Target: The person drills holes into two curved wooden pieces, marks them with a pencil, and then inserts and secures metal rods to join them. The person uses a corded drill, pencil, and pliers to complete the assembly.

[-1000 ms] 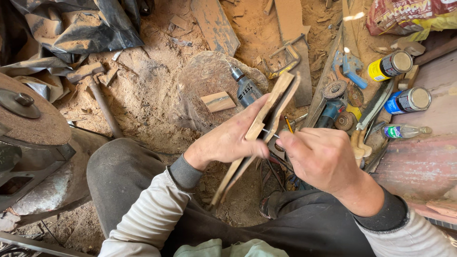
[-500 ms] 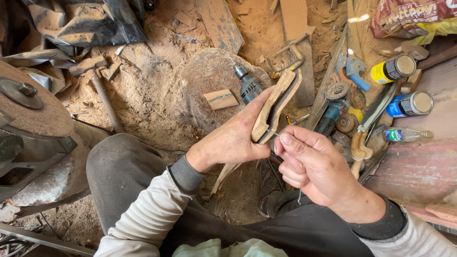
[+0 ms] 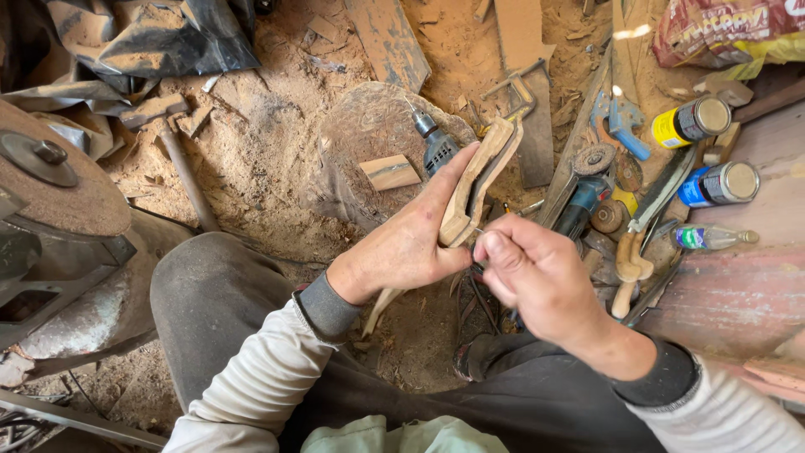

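The left hand (image 3: 411,243) reaches in from the lower left, its grip closed around a long, narrow carved wooden piece (image 3: 480,176) held tilted above the sawdust floor (image 3: 277,168). The right hand (image 3: 537,277) sits just beside it, fingers curled shut at the piece's lower edge; what they pinch is hidden.

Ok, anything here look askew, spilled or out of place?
Sawdust and wood scraps cover the ground, and tools lie jumbled at right, with two cans tipped on their sides. The left hand holds a curved wooden piece; the right hand pinches beside it.
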The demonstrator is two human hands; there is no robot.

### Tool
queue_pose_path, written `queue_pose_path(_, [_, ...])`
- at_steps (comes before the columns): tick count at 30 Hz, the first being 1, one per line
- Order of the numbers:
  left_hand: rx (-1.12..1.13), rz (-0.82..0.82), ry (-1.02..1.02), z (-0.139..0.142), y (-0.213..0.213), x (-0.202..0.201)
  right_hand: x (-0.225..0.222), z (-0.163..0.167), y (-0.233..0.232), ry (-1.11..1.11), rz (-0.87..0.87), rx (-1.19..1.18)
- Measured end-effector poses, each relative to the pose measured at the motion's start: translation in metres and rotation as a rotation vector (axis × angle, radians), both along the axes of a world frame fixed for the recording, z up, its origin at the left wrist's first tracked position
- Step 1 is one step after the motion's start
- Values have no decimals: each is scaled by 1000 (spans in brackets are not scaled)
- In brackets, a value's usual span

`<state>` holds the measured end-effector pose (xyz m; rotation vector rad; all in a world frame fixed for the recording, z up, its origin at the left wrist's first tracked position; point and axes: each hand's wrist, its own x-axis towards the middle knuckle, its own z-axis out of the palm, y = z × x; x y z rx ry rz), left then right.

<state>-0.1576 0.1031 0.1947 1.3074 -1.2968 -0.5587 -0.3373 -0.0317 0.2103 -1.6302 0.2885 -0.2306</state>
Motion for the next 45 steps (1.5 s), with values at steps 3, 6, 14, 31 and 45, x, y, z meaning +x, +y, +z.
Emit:
queue_pose_path(3, [-31,64,-115,-3,3,2,-7,-1,6,43,-46,354])
queue_pose_path(6, [6,9,-68,-5,4,2,4,14,4,-23,0,-308])
queue_pose_path(14, [58,-41,39,-2,6,0,25,26,-18,-386,174,-1201])
queue_pose_path(31, [166,-20,35,-9,7,3,24,1,-6,-237,132,-587])
queue_pose_path(45, [56,290,-343,0,18,7,24,-10,-46,157,335,387])
